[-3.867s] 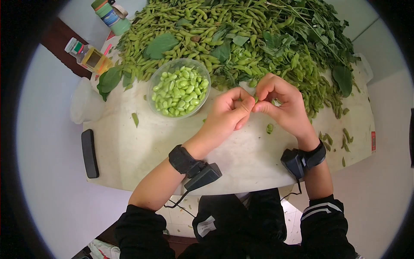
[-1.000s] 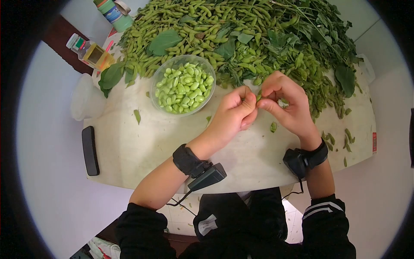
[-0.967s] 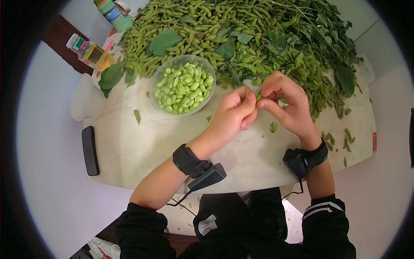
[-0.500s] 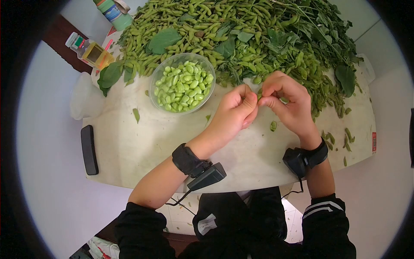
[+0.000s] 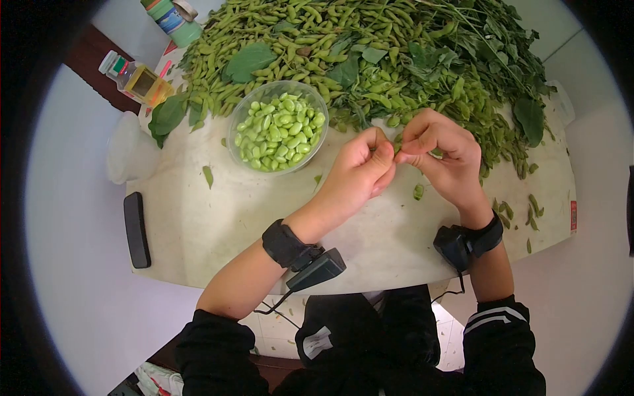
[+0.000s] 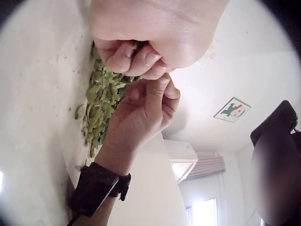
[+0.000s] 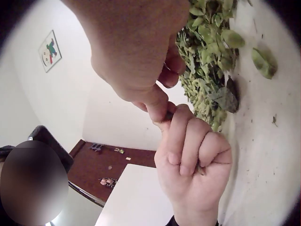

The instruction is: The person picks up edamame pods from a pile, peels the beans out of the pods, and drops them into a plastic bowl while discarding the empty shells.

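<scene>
Both hands meet over the table in front of the heap. The left hand point(image 5: 362, 166) pinches a small green bean pod point(image 5: 397, 142) between thumb and forefinger, its other fingers curled into the palm. In the right wrist view a bit of green point(image 7: 201, 170) peeks out from those curled fingers. From the other side, the right hand point(image 5: 448, 157) pinches at the same pod with thumb and forefinger. Fingers cover most of the pod. Left of the hands stands a clear plastic bowl point(image 5: 232, 125) of shelled green beans point(image 5: 281, 132).
A large heap of bean pods point(image 5: 310, 49) and leafy stalks point(image 5: 489, 46) spreads along the back. One pod point(image 5: 419, 191) lies below the right hand. At left are a black case point(image 5: 137, 229), a white tub point(image 5: 129, 148), an oil bottle point(image 5: 137, 79) and a green flask point(image 5: 173, 21).
The right hand's fingers have curled in further, and the pale piece seen in its palm earlier is now mostly hidden. The left hand has barely moved, still pinching the pod.
</scene>
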Motion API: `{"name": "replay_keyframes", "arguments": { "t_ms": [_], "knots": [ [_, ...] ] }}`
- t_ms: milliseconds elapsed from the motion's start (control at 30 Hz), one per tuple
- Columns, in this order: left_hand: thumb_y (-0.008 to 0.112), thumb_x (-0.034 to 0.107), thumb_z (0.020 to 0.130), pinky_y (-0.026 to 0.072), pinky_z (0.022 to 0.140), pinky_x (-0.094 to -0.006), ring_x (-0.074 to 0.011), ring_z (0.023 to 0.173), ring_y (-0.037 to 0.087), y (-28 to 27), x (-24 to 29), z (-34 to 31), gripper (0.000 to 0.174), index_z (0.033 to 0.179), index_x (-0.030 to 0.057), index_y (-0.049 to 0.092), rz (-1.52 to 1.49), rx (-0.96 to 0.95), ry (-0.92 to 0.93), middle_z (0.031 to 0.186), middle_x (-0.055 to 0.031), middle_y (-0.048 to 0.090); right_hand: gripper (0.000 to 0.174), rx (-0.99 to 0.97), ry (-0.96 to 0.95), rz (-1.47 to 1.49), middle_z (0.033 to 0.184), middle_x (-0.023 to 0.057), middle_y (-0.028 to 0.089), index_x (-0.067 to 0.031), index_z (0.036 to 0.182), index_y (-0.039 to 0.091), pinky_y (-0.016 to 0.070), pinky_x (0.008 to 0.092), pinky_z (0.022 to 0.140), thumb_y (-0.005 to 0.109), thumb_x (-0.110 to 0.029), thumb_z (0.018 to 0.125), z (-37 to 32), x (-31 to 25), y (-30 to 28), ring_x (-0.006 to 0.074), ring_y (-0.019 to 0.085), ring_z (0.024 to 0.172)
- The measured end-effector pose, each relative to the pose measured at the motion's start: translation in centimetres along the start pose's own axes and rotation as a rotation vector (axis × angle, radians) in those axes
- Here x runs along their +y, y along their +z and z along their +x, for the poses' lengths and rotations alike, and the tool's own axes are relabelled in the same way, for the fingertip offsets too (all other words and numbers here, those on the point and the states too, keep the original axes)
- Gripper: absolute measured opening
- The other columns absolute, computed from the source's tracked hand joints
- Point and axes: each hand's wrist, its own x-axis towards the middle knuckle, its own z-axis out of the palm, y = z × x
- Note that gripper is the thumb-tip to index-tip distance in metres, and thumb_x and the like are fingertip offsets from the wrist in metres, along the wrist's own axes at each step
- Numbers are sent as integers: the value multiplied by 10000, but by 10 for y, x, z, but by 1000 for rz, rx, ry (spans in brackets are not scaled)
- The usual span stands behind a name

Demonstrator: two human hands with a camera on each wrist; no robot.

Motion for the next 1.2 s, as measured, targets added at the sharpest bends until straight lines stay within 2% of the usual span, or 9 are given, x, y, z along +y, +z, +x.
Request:
{"name": "replay_keyframes", "arguments": {
  "t_ms": [67,133,233,333,567,833,1200],
  "knots": [
    [380,305,918,197,392,-190,-42,415,240,0,0,0,240,787,104,375,0,-1,-2,512,36,324,140,-4,3,0,729,59,534,-9,670,542,384,227,535,679,16,657,0,-3,0,135,493,640],
    [385,309,916,199,391,-189,-40,415,250,-1,-1,0,241,790,102,377,16,-5,24,513,38,326,140,-2,107,-12,731,48,530,-11,671,537,376,213,521,677,-3,672,1,-8,0,124,479,632],
    [387,303,916,204,393,-184,-38,417,261,-1,-2,1,237,792,102,379,66,6,39,517,42,331,146,-2,81,-15,714,27,518,-13,720,527,348,210,466,668,-17,684,2,-4,2,98,462,581],
    [386,297,917,206,394,-178,-33,420,269,-2,-2,1,234,793,100,383,111,0,43,522,46,334,165,-46,144,29,722,26,497,-18,734,502,348,214,475,660,-18,687,-1,-3,2,102,451,585],
    [389,283,919,206,392,-170,-25,424,274,-4,-4,1,227,790,95,387,175,2,42,536,49,342,174,-120,99,-2,717,25,462,-29,735,481,345,229,484,646,-10,683,0,-2,-2,114,436,592],
    [427,297,901,221,390,-161,-20,439,302,-3,-11,1,238,864,63,438,116,-19,51,649,29,408,205,-245,174,-68,722,32,443,-27,760,479,346,233,471,648,2,649,2,-8,-8,125,431,585],
    [443,230,904,233,402,-168,-21,452,304,-1,-1,0,201,835,43,467,207,-21,-13,639,26,416,202,-206,120,-37,702,27,448,-27,738,508,355,241,496,683,-46,639,3,-6,-14,135,445,603]
  ]
}}
